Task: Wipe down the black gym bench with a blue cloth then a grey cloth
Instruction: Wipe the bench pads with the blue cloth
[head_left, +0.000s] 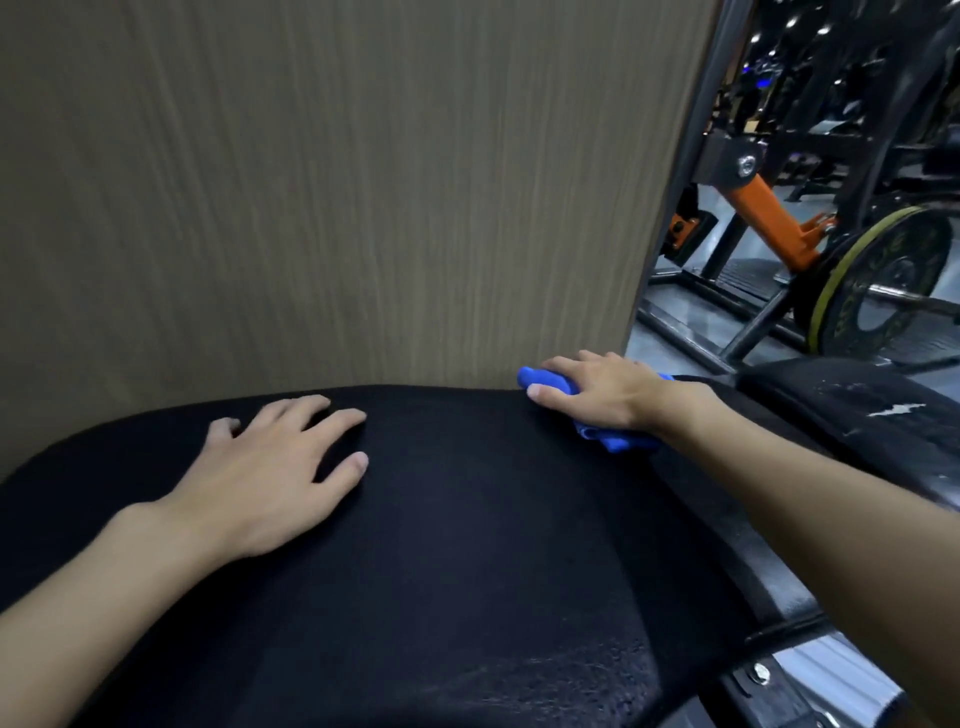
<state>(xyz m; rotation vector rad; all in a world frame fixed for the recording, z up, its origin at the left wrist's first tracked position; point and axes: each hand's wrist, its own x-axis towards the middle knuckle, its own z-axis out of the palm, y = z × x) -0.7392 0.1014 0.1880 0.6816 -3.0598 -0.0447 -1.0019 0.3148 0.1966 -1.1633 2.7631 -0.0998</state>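
The black gym bench fills the lower half of the view, its padded top running up to a wooden wall. My left hand lies flat on the pad left of centre, fingers spread and holding nothing. My right hand presses the blue cloth onto the far right corner of the pad, thumb and fingers laid over it. The cloth is bunched and shows at the fingertips and below the palm. No grey cloth is in view.
A brown wood-grain wall stands right behind the bench. At the right are a second worn black pad, an orange and black machine frame and a weight plate. The bench's metal bracket shows at bottom right.
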